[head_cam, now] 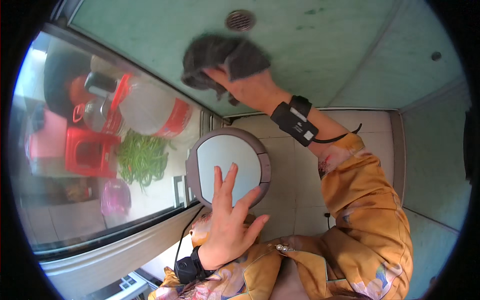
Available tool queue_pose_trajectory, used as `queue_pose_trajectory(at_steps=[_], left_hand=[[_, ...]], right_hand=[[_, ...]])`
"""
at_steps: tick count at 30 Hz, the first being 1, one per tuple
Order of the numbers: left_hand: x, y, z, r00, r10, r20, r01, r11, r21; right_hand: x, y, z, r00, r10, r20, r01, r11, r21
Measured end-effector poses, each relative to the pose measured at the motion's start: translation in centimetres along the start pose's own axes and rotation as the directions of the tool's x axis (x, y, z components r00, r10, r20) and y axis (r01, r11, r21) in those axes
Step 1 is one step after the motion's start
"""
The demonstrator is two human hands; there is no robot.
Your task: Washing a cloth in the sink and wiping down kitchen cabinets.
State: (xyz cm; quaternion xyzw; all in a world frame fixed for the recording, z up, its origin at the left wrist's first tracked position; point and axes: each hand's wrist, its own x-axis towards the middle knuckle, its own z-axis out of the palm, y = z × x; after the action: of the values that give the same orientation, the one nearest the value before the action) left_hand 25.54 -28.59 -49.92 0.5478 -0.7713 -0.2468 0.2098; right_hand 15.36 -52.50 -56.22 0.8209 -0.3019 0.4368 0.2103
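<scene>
A dark grey cloth (pixel 213 56) is bunched in my right hand (pixel 251 88), against a pale green panel (pixel 318 56). Part of the cloth hangs below my fingers, and its edges are blurred. The palm side of this hand is hidden. My left hand (pixel 232 221) has its fingers spread over the light lid of a round appliance (pixel 217 150) with a brownish-mauve rim, perhaps a rice cooker. Nothing is held in this hand; whether the fingertips press on the lid I cannot tell. Each wrist carries a strapped black device with a cable.
Above the cloth, a round metal grille (pixel 240 20) is set in the green panel. To the left, a framed glass pane (pixel 150 202) shows a red plastic stool (pixel 92 150), large bottles (pixel 148 105) and green beans (pixel 144 157) behind it. Pale floor tiles (pixel 281 161) lie below.
</scene>
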Motion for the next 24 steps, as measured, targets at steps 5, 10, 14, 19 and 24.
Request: queue_pose_trajectory(at_steps=[5,10,14,19,24], left_hand=[[0.1,-0.1,0.5,0.999,-0.041,-0.006,0.042,0.979,0.199],[1.1,0.5,0.4,0.990,-0.023,0.137,-0.026,0.939,0.342],[1.8,1.3,0.2,0.986,0.062,0.156,-0.118,0.917,0.380],[3.5,1.2,2.5,0.943,0.152,0.295,-0.254,0.903,0.346],[3.7,-0.1,5.3,0.866,0.000,0.499,-0.255,0.860,0.443]], right_hand=[[-2.3,5.5,-5.1,0.969,0.217,-0.114,-0.220,0.976,-0.007],[-12.4,11.7,-9.9,0.916,0.388,0.102,-0.337,0.882,-0.330],[-15.7,14.2,-13.2,0.864,0.497,0.079,-0.394,0.766,-0.508],[-19.3,22.5,-16.9,0.292,0.507,-0.811,-0.886,0.463,-0.029],[-23.0,22.8,-27.1,-0.314,0.949,-0.037,-0.433,-0.109,0.895]])
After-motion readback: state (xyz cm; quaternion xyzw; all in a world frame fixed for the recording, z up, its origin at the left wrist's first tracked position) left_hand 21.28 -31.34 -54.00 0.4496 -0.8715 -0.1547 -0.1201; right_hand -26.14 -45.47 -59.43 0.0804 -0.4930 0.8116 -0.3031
